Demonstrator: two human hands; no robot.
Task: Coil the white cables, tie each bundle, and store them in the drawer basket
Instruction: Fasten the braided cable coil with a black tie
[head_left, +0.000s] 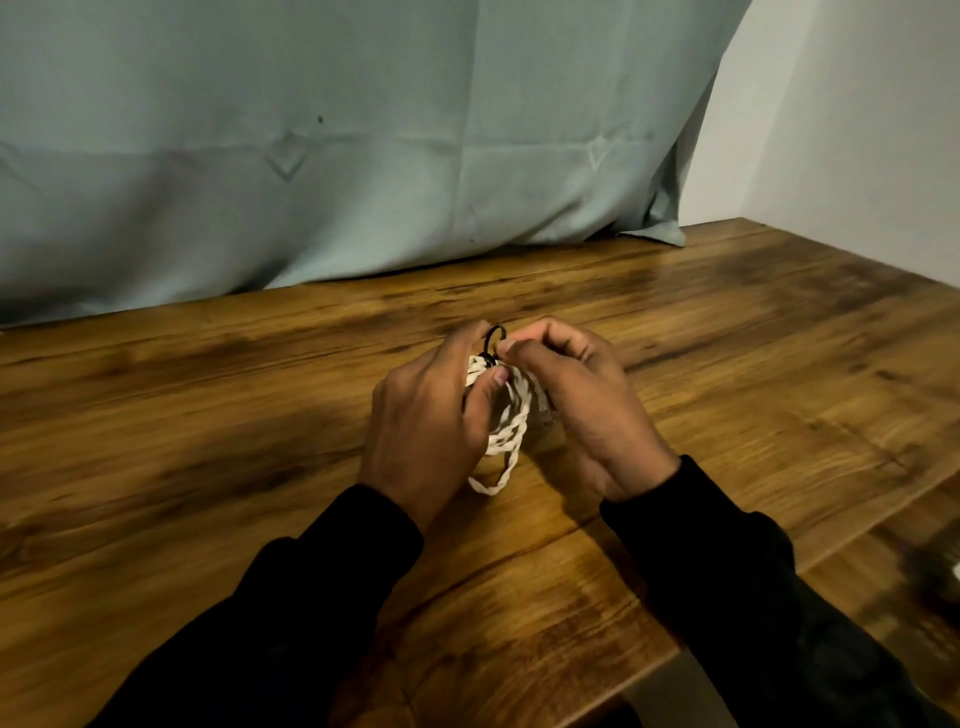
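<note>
1. Head view: the white cable bundle (506, 415) is held over the middle of the wooden table (208, 415), between both hands. Its long axis runs from far to near; the far end is up betw. the fingers, the near loop hangs down toward the person and seems to touch the table.
2. The left hand (428, 415) grips the far part of the bundle, fingers curled around it, thumb pressing on top.
3. The right hand (576, 400) pinches a black tie (493, 338) w/ thumb and index finger at the bundle's far end, the tie forms a small loop there.
4. Black sleeves (311, 597) cover both arms.
5. Behind the table hangs a grey-blue cloth (311, 156), a white wall (857, 130) at the right.
</note>
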